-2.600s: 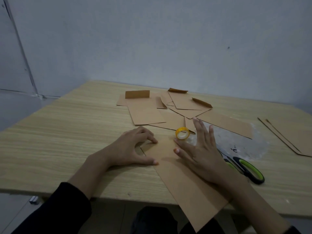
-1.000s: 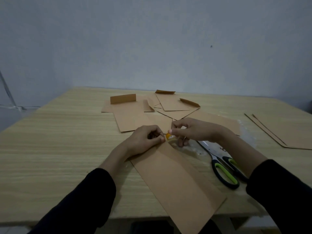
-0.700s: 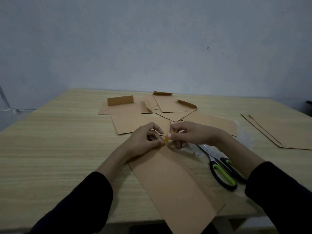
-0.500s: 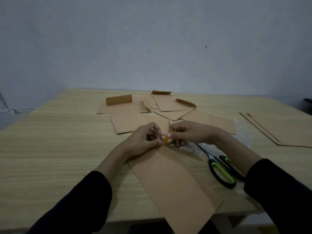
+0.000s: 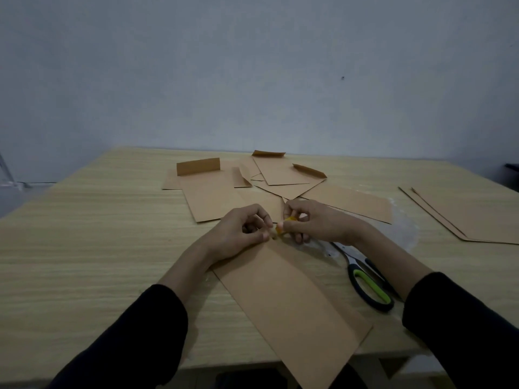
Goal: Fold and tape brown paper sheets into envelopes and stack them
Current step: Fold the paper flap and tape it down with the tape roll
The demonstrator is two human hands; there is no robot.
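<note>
A long folded brown paper sheet point(image 5: 289, 304) lies in front of me, its near end hanging over the table edge. At its far end my right hand point(image 5: 314, 223) grips a small yellow tape roll point(image 5: 283, 227), mostly hidden by the fingers. My left hand point(image 5: 238, 234) sits right beside the roll, fingers curled, thumb and forefinger pinched together at the roll; the tape end itself is too small to see. Behind my hands lies a loose pile of folded brown envelopes point(image 5: 213, 197), some with raised flaps.
Scissors with black and green handles point(image 5: 368, 284) lie right of the sheet, on clear plastic wrap point(image 5: 404, 234). A stack of flat brown sheets point(image 5: 471, 217) lies at the right edge of the wooden table point(image 5: 84, 248). A grey wall stands behind.
Both hands left the flat sheet; my right hand picked up the tape roll and my left hand came to pinch at it. Over the last second the hands have hardly moved.
</note>
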